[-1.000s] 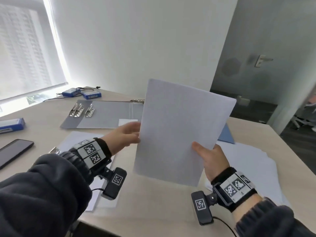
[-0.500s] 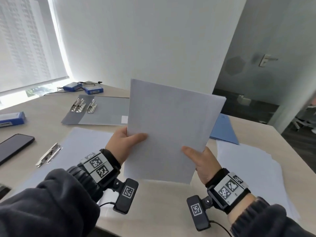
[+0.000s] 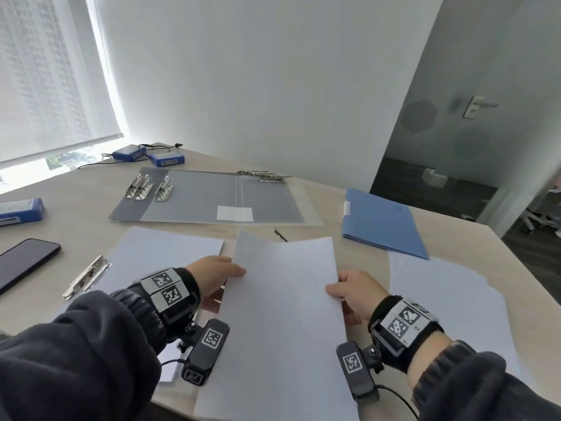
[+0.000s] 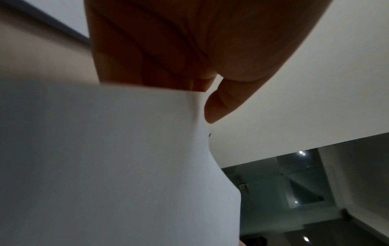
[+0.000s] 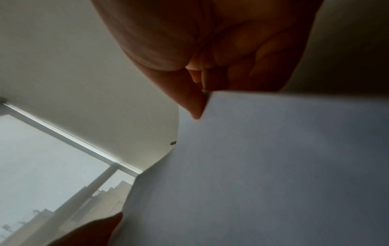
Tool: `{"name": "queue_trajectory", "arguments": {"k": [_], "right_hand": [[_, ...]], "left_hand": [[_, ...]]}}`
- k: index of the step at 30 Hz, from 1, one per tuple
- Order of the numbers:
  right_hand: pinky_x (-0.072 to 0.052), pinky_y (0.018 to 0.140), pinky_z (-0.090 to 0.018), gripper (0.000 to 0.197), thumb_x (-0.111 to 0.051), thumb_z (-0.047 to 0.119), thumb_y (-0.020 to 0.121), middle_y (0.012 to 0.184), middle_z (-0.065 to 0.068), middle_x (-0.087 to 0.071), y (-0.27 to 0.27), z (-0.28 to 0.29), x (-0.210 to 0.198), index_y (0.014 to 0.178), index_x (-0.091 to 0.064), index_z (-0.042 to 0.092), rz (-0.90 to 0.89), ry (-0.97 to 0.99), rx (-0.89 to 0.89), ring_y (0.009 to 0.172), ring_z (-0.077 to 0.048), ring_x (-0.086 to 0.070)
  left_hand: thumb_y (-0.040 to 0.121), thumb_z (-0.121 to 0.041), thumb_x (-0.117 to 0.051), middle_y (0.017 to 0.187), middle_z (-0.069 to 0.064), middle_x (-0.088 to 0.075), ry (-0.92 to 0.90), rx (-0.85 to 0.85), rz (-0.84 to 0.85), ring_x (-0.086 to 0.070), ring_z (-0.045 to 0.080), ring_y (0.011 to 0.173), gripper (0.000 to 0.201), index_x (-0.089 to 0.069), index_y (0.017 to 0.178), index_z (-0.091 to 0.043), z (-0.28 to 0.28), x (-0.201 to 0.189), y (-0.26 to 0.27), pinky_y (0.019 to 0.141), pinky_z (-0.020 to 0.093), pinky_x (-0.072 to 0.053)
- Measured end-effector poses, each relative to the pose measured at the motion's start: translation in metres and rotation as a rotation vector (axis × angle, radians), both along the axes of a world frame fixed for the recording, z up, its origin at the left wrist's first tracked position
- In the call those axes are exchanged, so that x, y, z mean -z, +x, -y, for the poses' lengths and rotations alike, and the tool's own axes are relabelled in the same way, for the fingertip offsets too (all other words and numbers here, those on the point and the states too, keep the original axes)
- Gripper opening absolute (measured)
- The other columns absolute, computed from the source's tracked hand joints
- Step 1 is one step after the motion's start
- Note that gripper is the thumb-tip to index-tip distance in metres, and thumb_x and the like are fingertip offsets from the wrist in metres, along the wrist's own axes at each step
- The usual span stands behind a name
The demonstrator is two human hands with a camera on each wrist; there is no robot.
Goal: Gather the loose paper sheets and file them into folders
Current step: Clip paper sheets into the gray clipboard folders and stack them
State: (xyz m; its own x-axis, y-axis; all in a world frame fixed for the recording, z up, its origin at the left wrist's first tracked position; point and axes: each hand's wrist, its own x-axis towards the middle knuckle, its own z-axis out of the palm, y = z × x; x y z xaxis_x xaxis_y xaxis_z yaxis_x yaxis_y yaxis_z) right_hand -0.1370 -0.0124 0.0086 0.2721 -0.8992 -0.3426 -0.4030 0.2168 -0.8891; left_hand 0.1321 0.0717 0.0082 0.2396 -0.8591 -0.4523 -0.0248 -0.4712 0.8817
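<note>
I hold a stack of white paper sheets [image 3: 285,314] nearly flat above the table's near edge. My left hand [image 3: 217,276] pinches its left edge, thumb on top, and my right hand [image 3: 353,291] pinches its right edge. The wrist views show the same paper [image 4: 115,166] [image 5: 273,166] gripped between thumb and fingers. An open grey folder [image 3: 209,197] with metal clips lies farther back. A sheet on a clipboard-like folder [image 3: 158,253] lies to the left. A shut blue folder [image 3: 382,226] is at the right rear. Loose sheets [image 3: 449,299] lie at the right.
A black phone [image 3: 24,262] lies at the left edge. Blue boxes [image 3: 19,209] [image 3: 167,158] with cables sit near the window. A metal clip [image 3: 86,276] lies by the left sheet. The table's [image 3: 358,202] right edge drops off beside the doorway.
Both hands have lowered the stack from nearly upright in front of me to almost flat over the table. The view has tilted down, showing the grey and blue folders in full.
</note>
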Motion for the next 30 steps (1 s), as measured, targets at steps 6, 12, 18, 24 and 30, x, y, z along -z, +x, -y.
{"name": "queue_trajectory", "arguments": {"k": [6,12,18,24,30], "right_hand": [[-0.060,0.057,-0.038,0.010,-0.055,0.007,0.095,0.082,-0.009,-0.072,0.007,0.002,0.009,0.101,-0.063,0.009,-0.167,0.079,-0.072,0.061,-0.023,-0.068],[-0.048,0.075,-0.030,0.032,-0.052,0.030,0.094,0.103,0.003,-0.056,0.022,0.027,-0.005,0.126,-0.056,0.030,-0.455,-0.343,-0.063,0.085,-0.014,-0.059],[-0.043,0.063,-0.021,0.056,-0.041,0.013,0.093,0.117,0.004,-0.061,0.090,0.035,-0.008,0.144,-0.049,0.035,-0.440,-0.346,-0.365,0.071,-0.006,-0.054],[-0.056,0.083,-0.030,0.082,-0.043,0.018,0.082,0.145,-0.008,-0.054,0.121,0.050,0.005,0.154,-0.020,0.050,-0.486,-0.229,-0.349,0.102,-0.023,-0.065],[-0.048,0.066,-0.028,0.079,-0.049,0.016,0.092,0.091,-0.003,-0.068,0.086,0.071,0.012,0.161,-0.011,0.029,-0.340,-0.154,-0.088,0.069,-0.015,-0.057]], "left_hand": [[0.091,-0.004,-0.059,0.089,0.020,-0.072,0.068,0.007,0.225,-0.074,0.032,0.068,0.007,-0.063,0.093,0.001,0.024,-0.002,0.008,0.061,0.046,-0.062],[0.090,-0.001,-0.062,0.065,0.011,-0.065,0.096,0.001,0.233,-0.064,0.020,0.043,0.009,-0.063,0.081,-0.002,0.031,0.008,0.016,0.041,0.027,-0.052],[0.088,-0.005,-0.066,0.066,0.011,-0.064,0.095,0.015,0.265,-0.060,0.021,0.047,0.011,-0.063,0.077,-0.003,0.034,0.012,0.020,0.043,0.023,-0.050],[0.088,-0.001,-0.064,0.053,0.005,-0.062,0.094,0.003,0.234,-0.058,0.014,0.035,0.019,-0.061,0.069,-0.003,0.034,0.013,0.021,0.036,0.019,-0.045],[0.088,-0.005,-0.066,0.068,0.011,-0.067,0.099,0.025,0.227,-0.063,0.019,0.045,0.011,-0.065,0.077,-0.003,0.036,0.016,0.024,0.041,0.021,-0.048]]}}
